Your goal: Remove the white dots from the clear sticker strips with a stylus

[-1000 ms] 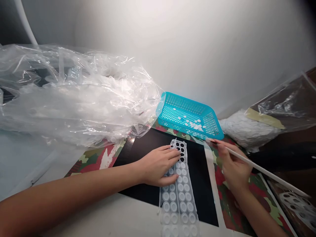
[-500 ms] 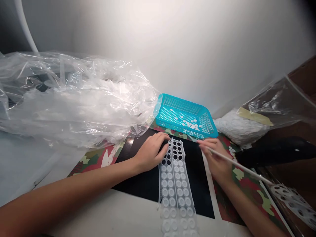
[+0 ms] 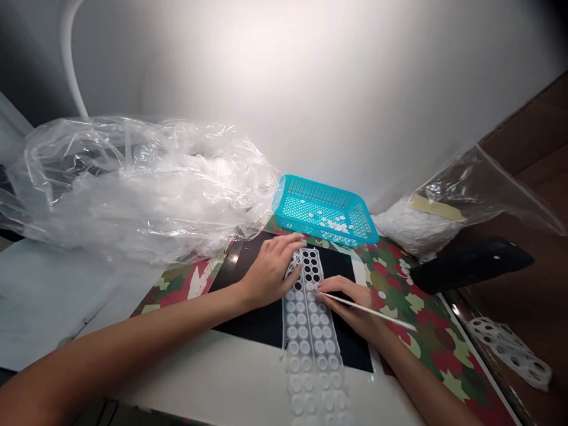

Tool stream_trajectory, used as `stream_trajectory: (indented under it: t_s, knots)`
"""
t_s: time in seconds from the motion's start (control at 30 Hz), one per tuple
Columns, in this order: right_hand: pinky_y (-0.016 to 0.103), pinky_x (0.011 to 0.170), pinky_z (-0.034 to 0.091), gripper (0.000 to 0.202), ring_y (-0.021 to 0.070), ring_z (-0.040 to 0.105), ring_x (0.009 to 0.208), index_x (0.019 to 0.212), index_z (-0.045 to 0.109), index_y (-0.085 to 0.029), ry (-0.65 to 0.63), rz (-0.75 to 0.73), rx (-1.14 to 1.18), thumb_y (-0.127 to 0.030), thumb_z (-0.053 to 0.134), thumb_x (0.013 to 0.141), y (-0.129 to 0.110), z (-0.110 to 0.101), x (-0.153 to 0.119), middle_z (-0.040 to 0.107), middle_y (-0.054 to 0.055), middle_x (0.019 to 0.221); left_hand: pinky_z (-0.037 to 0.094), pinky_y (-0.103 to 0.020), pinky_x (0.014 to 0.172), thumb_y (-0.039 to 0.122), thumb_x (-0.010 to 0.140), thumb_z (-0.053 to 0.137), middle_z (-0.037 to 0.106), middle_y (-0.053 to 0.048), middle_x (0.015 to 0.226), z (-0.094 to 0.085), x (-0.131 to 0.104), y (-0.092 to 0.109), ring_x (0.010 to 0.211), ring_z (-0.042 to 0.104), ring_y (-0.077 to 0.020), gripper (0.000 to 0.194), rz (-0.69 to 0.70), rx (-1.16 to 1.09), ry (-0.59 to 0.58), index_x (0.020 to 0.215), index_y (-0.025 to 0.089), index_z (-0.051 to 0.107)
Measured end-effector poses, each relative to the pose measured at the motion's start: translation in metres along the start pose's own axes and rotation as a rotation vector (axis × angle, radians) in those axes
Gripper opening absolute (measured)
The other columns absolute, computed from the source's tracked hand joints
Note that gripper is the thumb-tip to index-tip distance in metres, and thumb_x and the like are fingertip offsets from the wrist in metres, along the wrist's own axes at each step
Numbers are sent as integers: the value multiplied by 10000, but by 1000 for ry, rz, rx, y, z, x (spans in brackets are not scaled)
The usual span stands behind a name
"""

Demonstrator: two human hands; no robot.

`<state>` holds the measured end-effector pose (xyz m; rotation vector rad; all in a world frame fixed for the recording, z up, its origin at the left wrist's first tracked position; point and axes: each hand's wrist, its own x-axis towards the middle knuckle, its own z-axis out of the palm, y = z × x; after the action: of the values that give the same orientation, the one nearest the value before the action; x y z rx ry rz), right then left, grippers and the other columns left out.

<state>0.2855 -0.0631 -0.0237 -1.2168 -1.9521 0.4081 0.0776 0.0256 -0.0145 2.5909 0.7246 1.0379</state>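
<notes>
My left hand (image 3: 271, 273) lies over the upper left edge of a long white strip (image 3: 306, 343) with rows of round rings. Its fingers are stretched out and apart from the thumb, touching the strip. Toward the far end the rings show black holes; nearer ones look filled with white discs. In a pinch, my right hand (image 3: 355, 302) holds a thin white stick (image 3: 377, 310), its fingertips at the strip's right column just below the dark holes. Whatever sits at the stick's tip is too small to make out. Beneath the strip is a black sheet (image 3: 246, 313).
A blue mesh basket (image 3: 326, 192) with small white discs stands behind the strip. Clear plastic bags (image 3: 146, 195) bulge at the left. On the right are a bag of white pieces (image 3: 412, 231), a black object (image 3: 474, 263) and a perforated white strip (image 3: 510, 349).
My right hand has moved left and nearer, from by the basket's front to the strip, still holding the stick. My left hand stays on the strip. The camera view has shifted slightly.
</notes>
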Motion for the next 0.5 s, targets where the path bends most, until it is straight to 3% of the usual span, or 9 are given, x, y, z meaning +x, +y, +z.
stream_trajectory:
  t_s: [0.07,0.13,0.17,0.23,0.37,0.5]
  knots:
    - [309,730,578,70,200,685,831,891,671,-216,-10,-48,15,-214,607,861,2,0,-2,714,57,855,452,-343,845,203,884,441,644,-64,1040,-2,-8,14,993,579,-190,181,179,-5,-87,989,187,588]
    - [322,754,579,85,205,681,872,904,673,-218,-32,-87,24,-186,609,858,4,0,-4,714,52,850,476,-290,705,208,865,452,650,-34,796,-1,-18,26,771,599,-158,165,337,-6,-168,812,179,606]
    - [329,768,579,95,207,678,889,912,674,-218,-43,-103,23,-174,611,856,5,0,-5,715,50,852,482,-287,661,200,863,441,646,-45,767,0,-23,30,734,596,-162,190,463,27,-191,772,162,604]
    - [340,782,579,112,209,675,907,929,675,-217,-52,-127,10,-160,615,853,6,0,-5,718,52,865,511,-292,718,182,861,441,664,-67,789,3,-30,33,789,622,-180,200,559,85,-169,790,142,624]
    - [338,761,592,151,210,682,894,979,670,-215,-48,-200,-50,-150,607,858,4,-2,-3,725,61,876,513,-322,902,161,856,455,698,-121,936,10,-35,30,934,643,-223,246,520,189,-71,960,55,651]
    - [343,786,589,192,209,679,900,1010,658,-205,-58,-256,-111,-117,606,847,2,-2,-3,725,60,859,528,-321,915,165,861,445,699,-153,1004,15,-36,27,949,653,-231,303,479,236,-52,1004,-2,654]
